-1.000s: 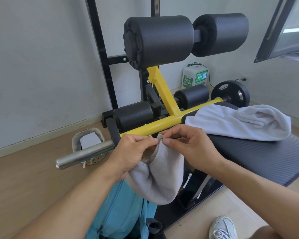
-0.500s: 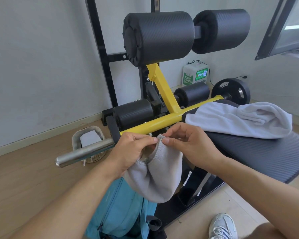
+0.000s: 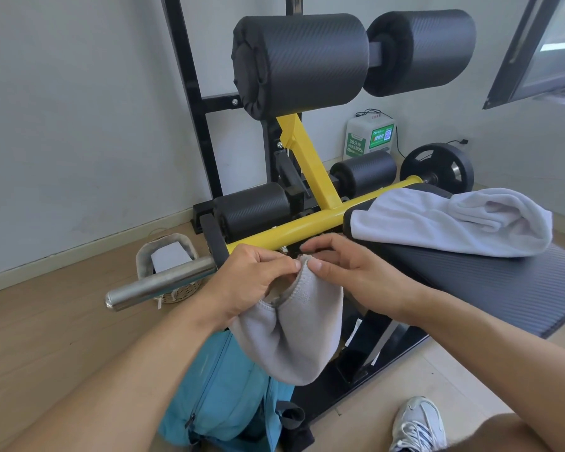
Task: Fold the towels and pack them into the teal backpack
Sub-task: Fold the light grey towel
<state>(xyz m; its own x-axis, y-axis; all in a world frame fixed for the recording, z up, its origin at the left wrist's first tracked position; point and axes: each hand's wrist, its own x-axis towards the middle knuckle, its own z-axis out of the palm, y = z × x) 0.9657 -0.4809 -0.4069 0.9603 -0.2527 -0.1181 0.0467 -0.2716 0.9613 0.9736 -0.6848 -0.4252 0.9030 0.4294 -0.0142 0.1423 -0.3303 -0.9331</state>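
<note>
right now the left hand (image 3: 255, 282) and the right hand (image 3: 349, 272) meet over one spot on the hem of the grey towel (image 3: 294, 324), each pinching it between thumb and fingertips, so both are closed on cloth and neither is free. the rest of the towel hangs down in a loose pouch, directly above the teal backpack (image 3: 222, 396) that stands on the floor against the bench frame. a second, white towel (image 3: 450, 223) lies rumpled and unfolded on the black bench pad (image 3: 490, 288), well apart from the hands.

to my eye the step is finding and matching the corners for a fold. to do it well, i would slide the two pinches apart along the hem until the edge is taut, let the cloth hang flat, then bring corner to corner. the bench pad just beside the right hand looks a good surface to lay it on and smooth it. folding in mid-air risks a lopsided bundle, and the yellow bar (image 3: 284, 233) and steel bar end (image 3: 157, 285) sit close enough to snag a swinging edge.
</note>
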